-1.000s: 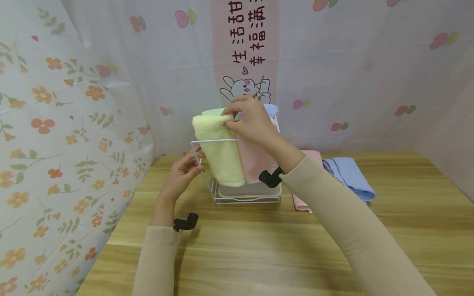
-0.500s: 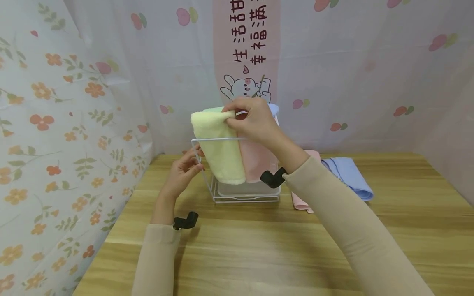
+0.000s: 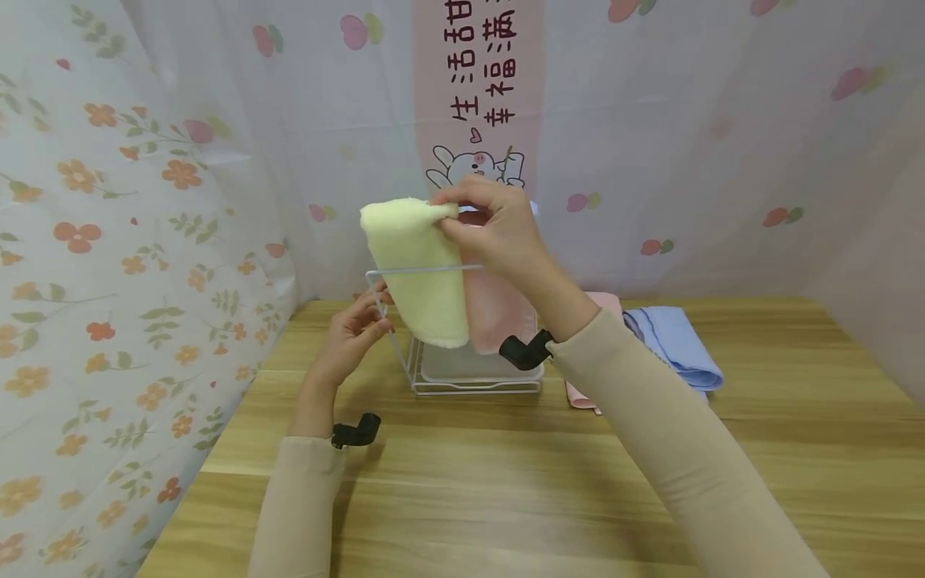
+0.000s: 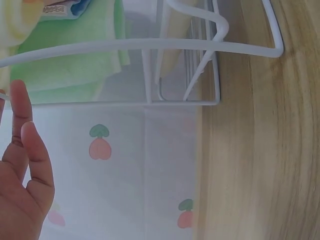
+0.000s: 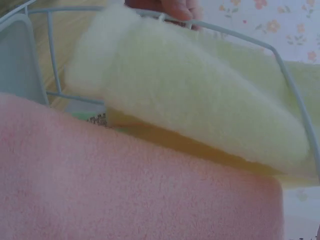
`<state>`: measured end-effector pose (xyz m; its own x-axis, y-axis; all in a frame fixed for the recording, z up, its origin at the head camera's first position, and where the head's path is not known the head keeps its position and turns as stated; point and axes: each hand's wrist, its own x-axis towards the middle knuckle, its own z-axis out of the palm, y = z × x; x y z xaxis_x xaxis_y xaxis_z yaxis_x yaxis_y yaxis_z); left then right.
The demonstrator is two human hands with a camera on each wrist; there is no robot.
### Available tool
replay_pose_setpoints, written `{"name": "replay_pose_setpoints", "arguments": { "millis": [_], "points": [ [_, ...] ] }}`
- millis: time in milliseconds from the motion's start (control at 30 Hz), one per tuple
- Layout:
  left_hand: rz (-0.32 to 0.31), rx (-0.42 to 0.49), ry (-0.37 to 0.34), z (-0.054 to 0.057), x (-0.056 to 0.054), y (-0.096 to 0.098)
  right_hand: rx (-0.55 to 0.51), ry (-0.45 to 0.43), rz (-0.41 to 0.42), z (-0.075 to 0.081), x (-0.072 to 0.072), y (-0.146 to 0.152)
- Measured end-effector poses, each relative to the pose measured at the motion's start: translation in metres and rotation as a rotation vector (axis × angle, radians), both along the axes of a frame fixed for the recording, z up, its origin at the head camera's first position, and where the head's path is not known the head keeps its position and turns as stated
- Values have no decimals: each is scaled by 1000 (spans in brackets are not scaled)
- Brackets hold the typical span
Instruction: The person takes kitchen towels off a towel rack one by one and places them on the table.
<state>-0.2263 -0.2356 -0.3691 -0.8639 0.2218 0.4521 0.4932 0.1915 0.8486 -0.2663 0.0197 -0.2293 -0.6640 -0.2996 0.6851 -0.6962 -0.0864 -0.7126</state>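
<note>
My right hand [image 3: 499, 225] pinches the top right corner of a folded yellow towel [image 3: 422, 293] between thumb and fingers. The towel stands partly above the front bar of a white wire rack [image 3: 477, 392], its lower end inside. Close beside it on the right, a folded pink towel [image 3: 499, 309] stands in the rack, partly behind my right wrist. At the rack's left side, my left hand [image 3: 347, 337] holds the upright wire with thumb and fingers. The left wrist view shows a green towel [image 4: 65, 65] at the back and a bit of blue towel [image 4: 77, 9].
A white tray [image 3: 462, 365] lies in the rack's bottom. Right of the rack, a folded pink cloth [image 3: 607, 302] and a folded blue cloth [image 3: 675, 345] lie on the wooden table [image 3: 448, 498]. A patterned curtain [image 3: 636, 152] hangs behind, another at the left.
The right hand has raised the yellow towel and shifted it slightly left; its lower edge sits higher in the rack. The left hand stays at the rack's side.
</note>
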Motion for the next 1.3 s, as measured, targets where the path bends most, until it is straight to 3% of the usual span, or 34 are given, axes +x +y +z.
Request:
{"name": "replay_pose_setpoints", "arguments": {
  "millis": [500,833,1300],
  "points": [
    [3,-23,13,-3,3,-3,-221,217,-14,-16,19,9],
    [6,-38,36,-2,-3,-2,-382,306,-18,-7,37,22],
    [4,-23,41,-3,-2,-2,-532,268,-106,-7,45,45]
  ]
}}
